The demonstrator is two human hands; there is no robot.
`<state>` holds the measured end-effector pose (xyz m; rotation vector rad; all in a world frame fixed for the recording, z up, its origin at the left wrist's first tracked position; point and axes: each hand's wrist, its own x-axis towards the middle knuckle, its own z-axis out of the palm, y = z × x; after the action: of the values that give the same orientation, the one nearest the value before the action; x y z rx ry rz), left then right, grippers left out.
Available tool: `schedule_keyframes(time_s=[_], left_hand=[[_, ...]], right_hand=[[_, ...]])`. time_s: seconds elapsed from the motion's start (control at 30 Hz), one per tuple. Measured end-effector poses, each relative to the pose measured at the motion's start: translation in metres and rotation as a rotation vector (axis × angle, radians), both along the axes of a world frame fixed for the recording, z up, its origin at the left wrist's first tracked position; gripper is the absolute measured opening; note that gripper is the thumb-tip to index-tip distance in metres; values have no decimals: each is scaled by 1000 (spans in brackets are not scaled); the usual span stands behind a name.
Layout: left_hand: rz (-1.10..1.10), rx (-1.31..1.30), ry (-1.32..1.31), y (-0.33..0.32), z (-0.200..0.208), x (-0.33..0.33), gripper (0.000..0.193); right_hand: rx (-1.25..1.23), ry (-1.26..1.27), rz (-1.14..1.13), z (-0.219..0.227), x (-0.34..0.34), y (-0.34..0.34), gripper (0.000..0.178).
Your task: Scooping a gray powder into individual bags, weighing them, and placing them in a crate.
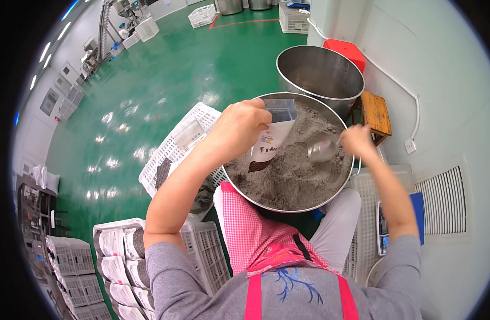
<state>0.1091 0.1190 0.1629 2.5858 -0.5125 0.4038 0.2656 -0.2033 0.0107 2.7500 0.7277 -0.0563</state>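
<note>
A large round metal tub (pixel 235 198) full of grey powder (pixel 287 186) stands between my knees. Over its left part my left hand (pixel 242 127) grips a white pouch (pixel 271 138) by its upper edge. The pouch hangs tilted, its dark top gaping and its lower end close to the powder. On the right side my right hand (pixel 357 141) is closed round the handle of a scoop (pixel 322 148), blurred and apparently clear or shiny. The scoop is low over the powder, apart from the pouch; whether it touches the powder I cannot tell.
Behind the tub stands a second metal tub (pixel 319 96), beside a wooden stool (pixel 376 113) and a red stool (pixel 345 52). White crates (pixel 189 136) line my left, one holding filled pouches (pixel 114 269). At my right are a blue scale (pixel 382 226) and the wall (pixel 442 106).
</note>
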Motion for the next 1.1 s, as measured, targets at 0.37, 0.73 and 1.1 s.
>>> schedule_keyframes(time_s=[0.37,0.73,1.1], left_hand=[[-125,38,27,-11,-11,0,11],[-286,131,-116,-65,-16,13,12],[-545,194,-120,-210,-1,39,9]], right_hand=[[597,990,677,109,-80,60,32],[952,-1,354,127,-19,35,22],[1577,215,-176,84,-136,-207,25]])
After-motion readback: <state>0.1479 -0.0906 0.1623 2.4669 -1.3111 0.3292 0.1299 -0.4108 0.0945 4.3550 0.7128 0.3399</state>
